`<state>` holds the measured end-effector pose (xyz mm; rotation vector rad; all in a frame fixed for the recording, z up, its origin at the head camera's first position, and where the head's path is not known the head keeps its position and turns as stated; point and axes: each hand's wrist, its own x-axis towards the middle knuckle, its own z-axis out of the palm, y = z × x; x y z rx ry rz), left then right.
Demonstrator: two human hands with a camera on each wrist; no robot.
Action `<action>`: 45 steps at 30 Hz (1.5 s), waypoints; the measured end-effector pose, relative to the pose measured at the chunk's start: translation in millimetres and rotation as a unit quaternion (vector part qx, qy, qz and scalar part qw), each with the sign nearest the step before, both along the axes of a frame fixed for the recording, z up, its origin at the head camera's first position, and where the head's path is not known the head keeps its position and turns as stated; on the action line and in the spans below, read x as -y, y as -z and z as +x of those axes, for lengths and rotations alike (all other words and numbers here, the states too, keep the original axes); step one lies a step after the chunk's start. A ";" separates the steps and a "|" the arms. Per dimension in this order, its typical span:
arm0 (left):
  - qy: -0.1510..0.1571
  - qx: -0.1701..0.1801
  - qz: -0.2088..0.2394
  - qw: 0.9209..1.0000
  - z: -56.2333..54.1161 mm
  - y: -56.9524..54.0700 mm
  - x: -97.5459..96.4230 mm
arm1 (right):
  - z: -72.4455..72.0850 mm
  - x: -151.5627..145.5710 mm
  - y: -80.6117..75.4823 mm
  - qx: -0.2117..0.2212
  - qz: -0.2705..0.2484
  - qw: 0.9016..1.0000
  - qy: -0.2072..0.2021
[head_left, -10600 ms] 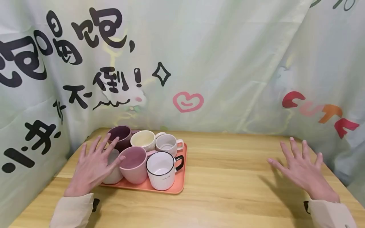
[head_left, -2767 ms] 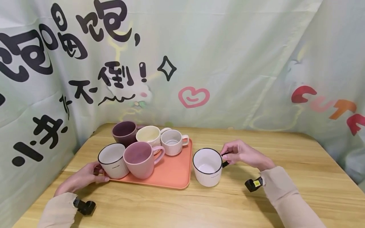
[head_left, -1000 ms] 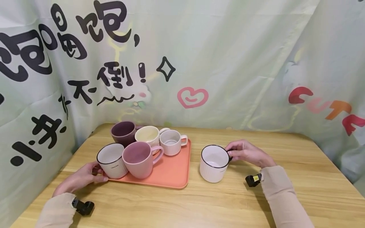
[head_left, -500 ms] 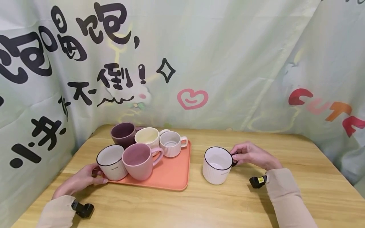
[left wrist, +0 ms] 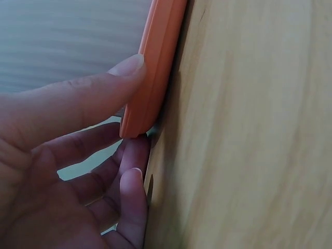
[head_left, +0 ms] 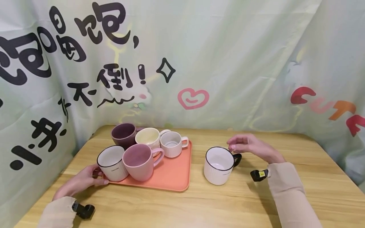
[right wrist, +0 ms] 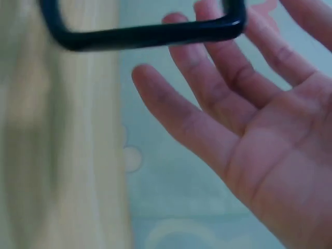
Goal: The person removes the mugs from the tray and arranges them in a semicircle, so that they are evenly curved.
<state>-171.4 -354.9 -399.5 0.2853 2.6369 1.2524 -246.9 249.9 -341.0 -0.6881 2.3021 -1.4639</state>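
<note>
The white ribbed mug with a black rim (head_left: 216, 174) stands upright on the table, right of the orange tray (head_left: 174, 169). Its black handle (head_left: 238, 160) points right. Above and behind that handle is my right hand (head_left: 252, 147), fingers relaxed and holding nothing; the right wrist view has the handle (right wrist: 150, 36) in front of the loose fingers. My left hand (head_left: 81, 181) holds the tray's near left corner. In the left wrist view the thumb lies along the tray's rim (left wrist: 158, 67), with the fingers at its outer side and underneath. A white black-rimmed mug (head_left: 114, 167) stands beside that hand.
Also on the tray are a pink mug (head_left: 139, 167), a dark purple mug (head_left: 122, 139), a cream cup (head_left: 148, 139) and a small ribbed grey-white cup (head_left: 172, 148). A printed curtain (head_left: 233, 63) hangs behind the wooden table (head_left: 171, 209).
Over the last seconds the ribbed mug came off the tray and moved right on the table. Since half a second ago, my right hand let go of its handle and rose. The left hand stayed.
</note>
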 end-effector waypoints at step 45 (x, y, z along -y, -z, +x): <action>-0.002 0.000 0.007 1.000 0.8 1.2 -0.1 | -13.0 113.7 -67.0 -0.020 -0.016 0.998 -0.056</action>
